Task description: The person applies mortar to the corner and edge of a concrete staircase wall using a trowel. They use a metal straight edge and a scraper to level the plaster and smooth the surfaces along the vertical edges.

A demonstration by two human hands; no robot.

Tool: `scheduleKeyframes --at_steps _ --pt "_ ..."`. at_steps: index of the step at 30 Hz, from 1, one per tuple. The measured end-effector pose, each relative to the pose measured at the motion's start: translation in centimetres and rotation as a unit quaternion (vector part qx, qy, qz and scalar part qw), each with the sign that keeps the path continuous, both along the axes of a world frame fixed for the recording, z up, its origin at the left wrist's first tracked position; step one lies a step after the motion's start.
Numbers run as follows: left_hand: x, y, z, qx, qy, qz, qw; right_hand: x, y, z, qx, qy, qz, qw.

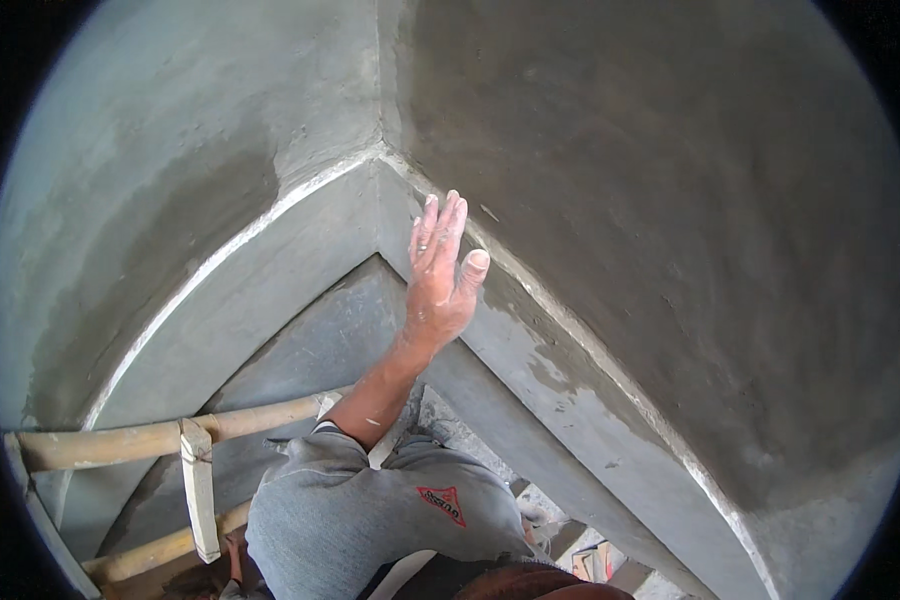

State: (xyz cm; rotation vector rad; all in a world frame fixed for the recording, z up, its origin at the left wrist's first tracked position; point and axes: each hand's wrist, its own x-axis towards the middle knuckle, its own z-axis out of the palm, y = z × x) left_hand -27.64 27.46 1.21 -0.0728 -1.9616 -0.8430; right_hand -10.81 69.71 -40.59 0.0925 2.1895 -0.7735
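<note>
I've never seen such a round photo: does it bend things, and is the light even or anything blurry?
In the head view, the white edging bows, probably from the lens; the left hand looks fairly sharp; the right wall is darker, though damp or shade I cannot tell; no harsh glare shows; black fills the corners.

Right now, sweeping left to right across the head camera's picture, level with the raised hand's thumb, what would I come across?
Dark patch on the left wall → left whitish ridge → smooth grey band → raised hand → right whitish ridge → large dark wall.
</note>
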Motion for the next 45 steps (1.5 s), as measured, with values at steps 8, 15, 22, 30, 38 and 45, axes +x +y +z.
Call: scheduleKeyframes --at_steps 8,15,22,30,38,45 --pt "1.0 1.4 0.6 -0.012 -0.058 -0.056 0.997 -0.7 -1.0 0.2 0.012 -0.013 -0.003 1.000" --pt "1.9 -0.1 -1.2 0.102 0.120 -0.208 0.965 -0.7 -2.2 0.2 0.013 -0.019 0.003 1.000" --pt "-1.5 -0.9 -0.1 -0.013 -0.025 -0.004 1.000 -1.1 -3.4 0.0 0.017 -0.020 0.011 1.000" --pt "-1.8 0.5 -0.6 -0.016 -0.024 -0.021 0.999 -1.3 -5.0 -0.3 0.021 -0.028 0.022 0.999" --pt "-1.3 -3.0 -2.2 0.070 0.142 -0.167 0.973 -1.4 -7.0 0.1 0.027 -0.023 0.026 0.999" --pt "-3.9 -3.4 -4.7 0.194 0.214 -0.158 0.944 -1.0 -8.0 0.6 0.036 -0.025 0.017 0.999"
